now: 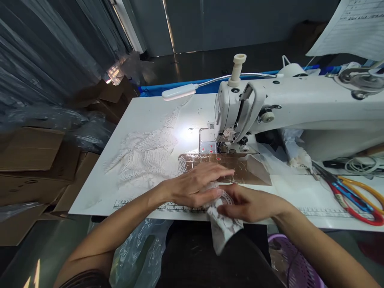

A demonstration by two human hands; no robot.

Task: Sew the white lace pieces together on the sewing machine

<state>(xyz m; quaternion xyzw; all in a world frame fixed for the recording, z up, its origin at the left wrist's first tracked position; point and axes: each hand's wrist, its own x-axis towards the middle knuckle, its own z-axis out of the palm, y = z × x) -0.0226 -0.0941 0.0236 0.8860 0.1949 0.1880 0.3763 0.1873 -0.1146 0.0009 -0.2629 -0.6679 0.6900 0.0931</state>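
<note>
1. Dark-clothed lap (192, 258) fills the lower centre of the frame, nearest the camera; bare forearms come in from lower left and lower right.
2. White lace cloth (223, 228), small and crumpled, sits just below frame centre, between both hands. Its lower corner hangs past the front edge of the tabletop (102, 188), over the lap.
3. Left hand (198, 186): palm down, fingers reaching right. Grip narrow, cloth showing between fingers and thumb; undersides of the fingers hidden.
4. Right hand (250, 202): grip pinched on the cloth's lace edge, thumb in front, fingertips close by the left thumb.
5. Left of centre: heap of white lace (144, 156), loosely spread, one thin tail running up toward the lamp (180, 92). Bright patch of light at the heap's right side.
6. Right of centre to right edge: white sewing machine (315, 98), its needle area above and beyond the hands. Brown plate (234, 176) lies in front of it, just past the fingers.
7. Printed ruler strip (177, 209) runs along the tabletop's near edge, partly covered by the hands.
8. Lower right: scissors with red, blue and orange handles (357, 202), overlapping. Purple basket (303, 264) below the tabletop.
9. Upper right: sheet of paper (354, 34), writing too small to read. Left side: cardboard boxes (33, 176) and clear plastic.
</note>
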